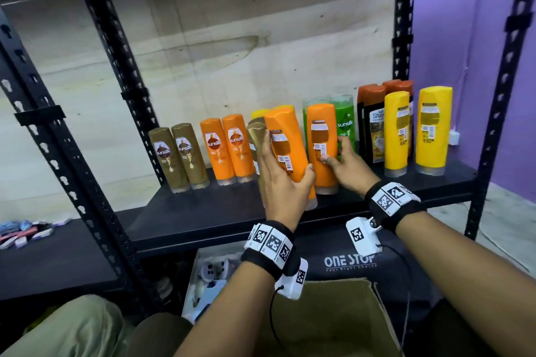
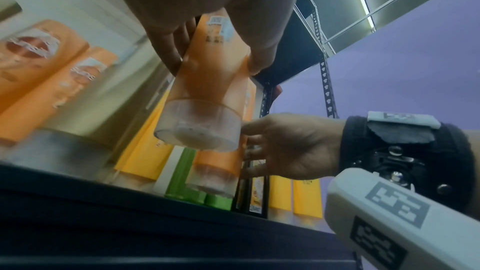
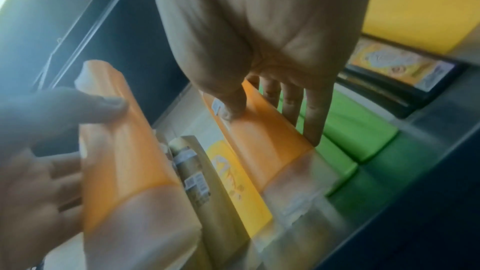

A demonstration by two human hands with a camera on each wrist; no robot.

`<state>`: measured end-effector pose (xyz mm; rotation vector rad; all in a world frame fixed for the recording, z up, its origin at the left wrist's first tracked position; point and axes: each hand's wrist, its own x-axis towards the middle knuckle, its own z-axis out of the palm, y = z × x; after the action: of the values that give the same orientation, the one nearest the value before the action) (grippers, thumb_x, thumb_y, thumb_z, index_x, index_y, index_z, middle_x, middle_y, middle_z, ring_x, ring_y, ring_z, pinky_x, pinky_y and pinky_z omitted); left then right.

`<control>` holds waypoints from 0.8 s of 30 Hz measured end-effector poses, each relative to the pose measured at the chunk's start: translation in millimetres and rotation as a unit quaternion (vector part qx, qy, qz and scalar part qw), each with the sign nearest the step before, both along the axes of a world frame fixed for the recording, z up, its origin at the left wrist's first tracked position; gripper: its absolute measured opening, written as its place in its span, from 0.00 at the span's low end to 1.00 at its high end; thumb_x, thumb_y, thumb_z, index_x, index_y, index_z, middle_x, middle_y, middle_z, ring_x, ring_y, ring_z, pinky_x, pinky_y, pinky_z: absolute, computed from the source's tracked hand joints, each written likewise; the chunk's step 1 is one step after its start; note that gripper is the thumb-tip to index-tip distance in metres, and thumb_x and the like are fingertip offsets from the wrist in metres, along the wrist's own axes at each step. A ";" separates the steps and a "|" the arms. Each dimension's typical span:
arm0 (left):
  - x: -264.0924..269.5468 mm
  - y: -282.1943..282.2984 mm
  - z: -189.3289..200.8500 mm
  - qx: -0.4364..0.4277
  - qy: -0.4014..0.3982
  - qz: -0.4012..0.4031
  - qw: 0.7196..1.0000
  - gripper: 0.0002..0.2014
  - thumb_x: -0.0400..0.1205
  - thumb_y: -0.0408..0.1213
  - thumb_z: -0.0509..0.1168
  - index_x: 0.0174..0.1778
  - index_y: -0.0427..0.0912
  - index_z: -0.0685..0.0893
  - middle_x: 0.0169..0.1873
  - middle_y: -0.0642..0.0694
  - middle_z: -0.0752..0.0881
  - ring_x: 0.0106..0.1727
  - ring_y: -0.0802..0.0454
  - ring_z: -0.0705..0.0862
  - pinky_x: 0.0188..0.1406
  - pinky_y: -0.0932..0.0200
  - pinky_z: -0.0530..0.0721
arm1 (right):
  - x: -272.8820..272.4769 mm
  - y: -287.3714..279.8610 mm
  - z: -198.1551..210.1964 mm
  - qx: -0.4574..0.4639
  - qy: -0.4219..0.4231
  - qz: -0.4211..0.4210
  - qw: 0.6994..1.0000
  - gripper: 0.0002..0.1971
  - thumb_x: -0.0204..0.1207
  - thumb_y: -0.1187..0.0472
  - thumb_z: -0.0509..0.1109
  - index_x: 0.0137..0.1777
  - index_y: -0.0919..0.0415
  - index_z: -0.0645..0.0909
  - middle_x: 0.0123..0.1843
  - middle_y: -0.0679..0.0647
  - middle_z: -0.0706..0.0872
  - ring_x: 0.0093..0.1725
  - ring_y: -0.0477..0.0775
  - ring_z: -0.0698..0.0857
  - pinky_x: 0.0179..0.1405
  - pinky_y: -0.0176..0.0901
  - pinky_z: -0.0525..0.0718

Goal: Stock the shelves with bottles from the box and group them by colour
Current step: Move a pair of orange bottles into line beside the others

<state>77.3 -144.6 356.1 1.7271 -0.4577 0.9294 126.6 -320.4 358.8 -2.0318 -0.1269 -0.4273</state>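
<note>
Both our hands are gripping orange bottles: left hand (image 1: 282, 182) tilting one (image 1: 287, 151) above the shelf (image 1: 203, 211), right hand (image 1: 346, 166) holding another (image 1: 322, 151) upright. Most bottles are already standing there, colours partly mixed; the box (image 1: 333, 322) contents are hidden.

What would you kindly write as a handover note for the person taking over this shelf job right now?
Left hand grips a tilted orange bottle, lifted off the shelf. Right hand holds an upright orange bottle standing in front of the green bottles.
Done: brown pair and orange pair grouped at left, yellow bottles at right.
Left: set both orange bottles beside the orange pair. Whether the box holds more bottles cannot be told.
</note>
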 end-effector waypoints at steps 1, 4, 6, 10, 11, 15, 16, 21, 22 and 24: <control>0.0 -6.3 -1.7 0.002 -0.001 -0.001 1.000 0.51 0.75 0.41 0.78 0.87 0.57 0.52 0.83 0.58 0.62 0.83 0.62 0.64 0.78 0.67 0.67 | -4.1 -6.7 0.9 -0.009 -0.004 -0.006 1.000 0.30 0.86 0.48 0.67 0.82 0.47 0.57 0.79 0.58 0.78 0.73 0.64 0.81 0.74 0.68 0.78; 0.1 -25.1 -5.4 -0.003 0.010 -0.025 1.000 0.51 0.75 0.40 0.78 0.87 0.57 0.52 0.80 0.61 0.62 0.79 0.73 0.64 0.71 0.81 0.65 | -15.9 -25.0 2.4 -0.032 -0.011 -0.023 0.999 0.30 0.86 0.47 0.67 0.82 0.45 0.56 0.79 0.57 0.78 0.73 0.63 0.81 0.74 0.65 0.78; 0.8 -35.1 -8.6 -0.003 0.017 -0.041 0.999 0.50 0.75 0.39 0.77 0.87 0.58 0.51 0.78 0.63 0.61 0.74 0.84 0.61 0.65 0.87 0.63 | -22.6 -34.8 1.5 -0.033 -0.015 -0.025 0.999 0.30 0.86 0.47 0.67 0.82 0.46 0.56 0.80 0.57 0.77 0.74 0.62 0.80 0.74 0.66 0.78; 4.0 -51.3 -16.1 0.007 0.029 -0.047 0.998 0.51 0.75 0.40 0.78 0.86 0.60 0.51 0.81 0.54 0.64 0.71 0.88 0.59 0.61 0.90 0.62 | -33.3 -50.7 -4.1 -0.020 -0.018 -0.035 0.999 0.31 0.86 0.48 0.67 0.83 0.46 0.57 0.80 0.57 0.76 0.75 0.61 0.79 0.75 0.65 0.78; 4.7 -54.6 -18.1 0.007 0.035 -0.049 0.998 0.51 0.75 0.40 0.78 0.86 0.61 0.51 0.82 0.52 0.64 0.69 0.88 0.61 0.59 0.91 0.63 | -35.4 -54.1 -6.1 -0.019 -0.021 -0.040 0.999 0.30 0.86 0.48 0.67 0.83 0.46 0.57 0.80 0.56 0.76 0.75 0.60 0.79 0.75 0.63 0.78; 8.6 -63.3 -22.7 -0.013 0.052 -0.063 0.997 0.51 0.75 0.36 0.78 0.84 0.64 0.51 0.81 0.47 0.66 0.74 0.61 0.73 0.64 0.68 0.78 | -41.0 -62.4 -12.2 -0.012 -0.031 -0.044 0.998 0.29 0.86 0.49 0.67 0.83 0.46 0.58 0.80 0.55 0.76 0.76 0.59 0.79 0.75 0.62 0.78; 10.0 -64.9 -23.1 -0.014 0.055 -0.065 0.996 0.51 0.75 0.36 0.78 0.84 0.64 0.51 0.81 0.46 0.66 0.75 0.55 0.74 0.66 0.61 0.80 | -42.1 -63.9 -14.1 -0.010 -0.033 -0.043 0.998 0.29 0.87 0.49 0.67 0.83 0.46 0.57 0.80 0.55 0.76 0.76 0.59 0.79 0.75 0.62 0.78; 18.6 -67.8 -25.9 0.003 0.075 -0.063 0.995 0.51 0.76 0.38 0.78 0.84 0.63 0.48 0.82 0.45 0.66 0.77 0.50 0.75 0.69 0.52 0.82 | -41.9 -67.1 -23.9 -0.011 -0.053 -0.045 0.997 0.30 0.87 0.49 0.67 0.83 0.44 0.57 0.81 0.53 0.75 0.76 0.57 0.78 0.72 0.56 0.78; 19.7 -68.0 -27.7 0.007 0.087 -0.065 0.994 0.52 0.77 0.40 0.78 0.85 0.62 0.47 0.83 0.45 0.66 0.78 0.50 0.75 0.70 0.51 0.82 | -41.8 -67.1 -25.8 -0.010 -0.057 -0.048 0.997 0.30 0.86 0.48 0.67 0.83 0.44 0.57 0.81 0.53 0.75 0.76 0.57 0.78 0.72 0.56 0.78; 22.1 -67.9 -32.2 0.017 0.108 -0.067 0.992 0.51 0.78 0.44 0.77 0.88 0.58 0.48 0.83 0.46 0.68 0.78 0.52 0.74 0.73 0.51 0.79 | -42.2 -65.7 -29.4 -0.003 -0.065 -0.055 0.996 0.31 0.86 0.47 0.67 0.83 0.43 0.57 0.81 0.52 0.75 0.75 0.56 0.79 0.72 0.57 0.80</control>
<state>99.4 -212.6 324.0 1.7809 -0.4424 0.6343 84.4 -386.1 329.4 -2.0233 -0.0974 -0.6295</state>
